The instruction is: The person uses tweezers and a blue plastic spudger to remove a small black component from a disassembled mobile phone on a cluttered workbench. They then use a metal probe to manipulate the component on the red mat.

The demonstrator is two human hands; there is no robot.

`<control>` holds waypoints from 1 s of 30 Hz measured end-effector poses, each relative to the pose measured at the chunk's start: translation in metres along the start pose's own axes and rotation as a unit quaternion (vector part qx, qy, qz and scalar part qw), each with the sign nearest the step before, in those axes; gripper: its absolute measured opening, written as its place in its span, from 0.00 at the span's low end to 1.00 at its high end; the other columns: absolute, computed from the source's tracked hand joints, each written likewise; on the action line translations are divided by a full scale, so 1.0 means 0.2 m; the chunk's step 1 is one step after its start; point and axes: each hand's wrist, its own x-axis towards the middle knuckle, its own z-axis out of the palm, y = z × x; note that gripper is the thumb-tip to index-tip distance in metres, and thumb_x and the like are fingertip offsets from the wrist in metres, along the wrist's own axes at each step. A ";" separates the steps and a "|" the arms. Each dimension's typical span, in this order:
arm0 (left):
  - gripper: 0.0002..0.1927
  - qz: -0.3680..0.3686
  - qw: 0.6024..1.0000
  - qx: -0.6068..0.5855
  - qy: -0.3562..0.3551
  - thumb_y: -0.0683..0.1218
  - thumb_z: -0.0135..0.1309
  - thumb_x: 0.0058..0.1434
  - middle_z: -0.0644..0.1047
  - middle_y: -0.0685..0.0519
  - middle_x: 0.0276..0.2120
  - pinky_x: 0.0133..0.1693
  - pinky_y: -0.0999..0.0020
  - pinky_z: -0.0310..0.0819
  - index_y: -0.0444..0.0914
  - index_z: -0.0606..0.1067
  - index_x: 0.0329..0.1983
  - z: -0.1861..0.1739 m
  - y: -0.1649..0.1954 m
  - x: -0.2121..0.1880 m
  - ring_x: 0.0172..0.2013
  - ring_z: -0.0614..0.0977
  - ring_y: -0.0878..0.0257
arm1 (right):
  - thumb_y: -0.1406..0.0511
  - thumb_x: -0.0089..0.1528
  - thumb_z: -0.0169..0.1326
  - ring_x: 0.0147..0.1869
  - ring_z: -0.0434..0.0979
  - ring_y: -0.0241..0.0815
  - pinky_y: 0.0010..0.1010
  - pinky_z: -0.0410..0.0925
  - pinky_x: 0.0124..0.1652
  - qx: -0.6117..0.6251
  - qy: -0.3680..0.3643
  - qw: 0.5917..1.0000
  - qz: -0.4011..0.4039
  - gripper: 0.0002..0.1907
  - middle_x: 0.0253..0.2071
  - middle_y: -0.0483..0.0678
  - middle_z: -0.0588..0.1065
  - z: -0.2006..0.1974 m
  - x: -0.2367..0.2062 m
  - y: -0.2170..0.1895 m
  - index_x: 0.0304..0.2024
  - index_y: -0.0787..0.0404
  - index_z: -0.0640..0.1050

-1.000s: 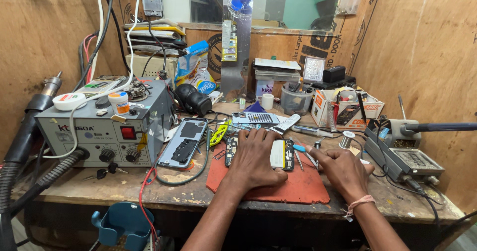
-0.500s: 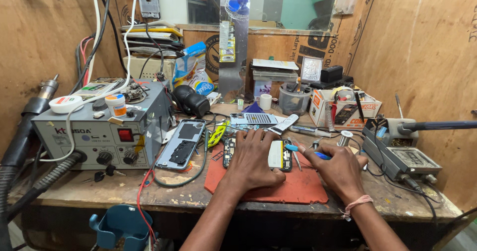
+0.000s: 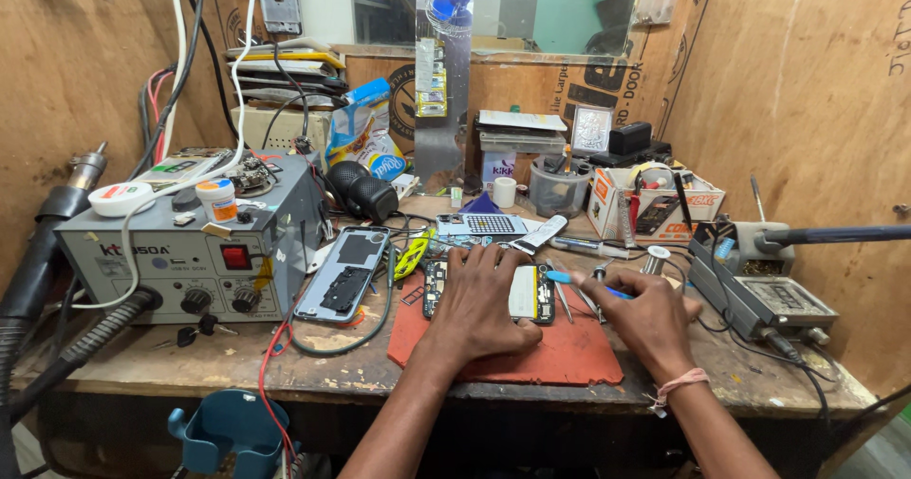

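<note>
left hand (image 3: pixel 479 299) flat, pressing opened phone (image 3: pixel 525 294) on red mat (image 3: pixel 560 356), mid-bench (image 3: pixel 190 360) | right hand (image 3: pixel 650 318) pinching blue-handled screwdriver (image 3: pixel 569 278) beside phone | phone likely light, stiff, exposed board fragile; hold by side edges

Left hand (image 3: pixel 479 299) hides opened phone (image 3: pixel 489 291) middle.
</note>
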 end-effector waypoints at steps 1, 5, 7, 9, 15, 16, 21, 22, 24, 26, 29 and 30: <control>0.41 0.002 1.000 0.004 0.001 0.57 0.59 0.32 0.73 0.44 0.41 0.50 0.53 0.59 0.37 0.73 0.53 0.00 0.00 0.00 0.46 0.73 0.49 | 0.37 0.50 0.60 0.27 0.78 0.40 0.39 0.55 0.45 0.017 -0.009 1.000 -0.020 0.29 0.19 0.44 0.80 0.02 0.01 0.00 0.27 0.54 0.88; 0.40 -0.005 1.000 0.026 -0.011 0.57 0.59 0.34 0.73 0.44 0.42 0.50 0.53 0.59 0.36 0.73 0.53 0.06 -0.05 -0.01 0.46 0.73 0.49 | 0.37 0.50 0.60 0.28 0.78 0.37 0.33 0.62 0.40 0.072 -0.026 0.996 -0.051 0.30 0.20 0.41 0.80 0.08 0.03 0.02 0.26 0.55 0.87; 0.41 -0.001 1.000 0.013 -0.002 0.57 0.60 0.32 0.73 0.43 0.41 0.50 0.52 0.59 0.35 0.73 0.53 0.10 -0.10 -0.03 0.46 0.73 0.49 | 0.38 0.51 0.61 0.28 0.78 0.40 0.35 0.55 0.44 0.002 -0.010 1.000 -0.005 0.29 0.20 0.43 0.80 0.13 0.04 0.05 0.24 0.56 0.87; 0.42 0.000 1.000 0.011 0.001 0.57 0.60 0.32 0.73 0.43 0.41 0.50 0.52 0.59 0.35 0.73 0.53 0.14 -0.14 -0.05 0.46 0.73 0.49 | 0.38 0.51 0.61 0.28 0.78 0.41 0.36 0.55 0.44 -0.035 -0.013 0.999 0.039 0.29 0.20 0.46 0.80 0.18 0.04 0.07 0.23 0.56 0.87; 0.41 0.010 1.000 0.008 0.014 0.56 0.59 0.32 0.73 0.44 0.41 0.50 0.53 0.59 0.37 0.74 0.53 0.10 -0.10 -0.04 0.47 0.73 0.49 | 0.36 0.51 0.60 0.30 0.79 0.40 0.43 0.55 0.52 -0.021 0.007 0.998 0.061 0.30 0.21 0.45 0.80 0.13 0.03 0.07 0.22 0.54 0.86; 0.41 0.005 1.000 0.008 0.008 0.57 0.59 0.32 0.73 0.44 0.41 0.50 0.53 0.59 0.37 0.74 0.53 0.06 -0.06 -0.02 0.46 0.73 0.49 | 0.35 0.52 0.59 0.30 0.80 0.40 0.43 0.59 0.49 -0.003 -0.005 0.997 0.075 0.32 0.21 0.43 0.81 0.07 0.04 0.06 0.22 0.55 0.86; 0.40 0.002 1.000 0.004 0.008 0.57 0.59 0.32 0.73 0.44 0.41 0.50 0.54 0.59 0.37 0.74 0.52 -0.04 0.04 0.02 0.46 0.74 0.49 | 0.36 0.51 0.57 0.30 0.79 0.41 0.41 0.53 0.52 -0.008 -0.008 0.999 0.051 0.33 0.20 0.44 0.80 -0.06 0.01 0.02 0.21 0.56 0.87; 0.40 0.003 1.000 0.006 0.010 0.57 0.59 0.32 0.73 0.44 0.41 0.50 0.54 0.59 0.37 0.74 0.52 -0.05 0.04 0.02 0.46 0.74 0.49 | 0.36 0.51 0.57 0.30 0.79 0.41 0.41 0.52 0.50 -0.008 -0.010 0.999 0.045 0.32 0.20 0.44 0.80 -0.06 0.01 0.01 0.21 0.56 0.87; 0.39 0.004 1.000 0.005 0.016 0.57 0.60 0.33 0.73 0.44 0.40 0.50 0.53 0.59 0.36 0.74 0.51 -0.04 0.04 0.02 0.46 0.74 0.49 | 0.36 0.50 0.57 0.29 0.79 0.40 0.38 0.54 0.47 0.007 -0.004 0.999 0.041 0.32 0.19 0.43 0.80 -0.06 0.00 0.00 0.20 0.55 0.87; 0.37 0.006 1.000 -0.001 0.023 0.57 0.60 0.36 0.73 0.44 0.39 0.49 0.52 0.59 0.35 0.74 0.50 -0.02 0.02 0.01 0.45 0.74 0.50 | 0.35 0.51 0.57 0.27 0.78 0.40 0.35 0.59 0.42 0.036 0.008 0.998 0.042 0.32 0.18 0.42 0.80 -0.05 0.00 0.00 0.21 0.54 0.86; 0.27 0.009 0.999 -0.015 0.034 0.53 0.56 0.45 0.75 0.45 0.39 0.52 0.54 0.61 0.38 0.76 0.49 0.04 -0.03 -0.02 0.45 0.75 0.52 | 0.36 0.57 0.54 0.26 0.77 0.46 0.37 0.58 0.45 -0.025 0.061 0.996 0.060 0.32 0.18 0.48 0.78 0.01 -0.01 0.01 0.23 0.55 0.85; 0.25 0.010 0.999 -0.014 0.040 0.52 0.55 0.47 0.76 0.46 0.39 0.53 0.53 0.61 0.38 0.76 0.48 0.05 -0.04 -0.02 0.45 0.76 0.52 | 0.36 0.58 0.53 0.26 0.77 0.45 0.37 0.60 0.43 -0.008 0.057 0.997 0.049 0.32 0.17 0.47 0.77 0.01 -0.01 0.01 0.23 0.54 0.85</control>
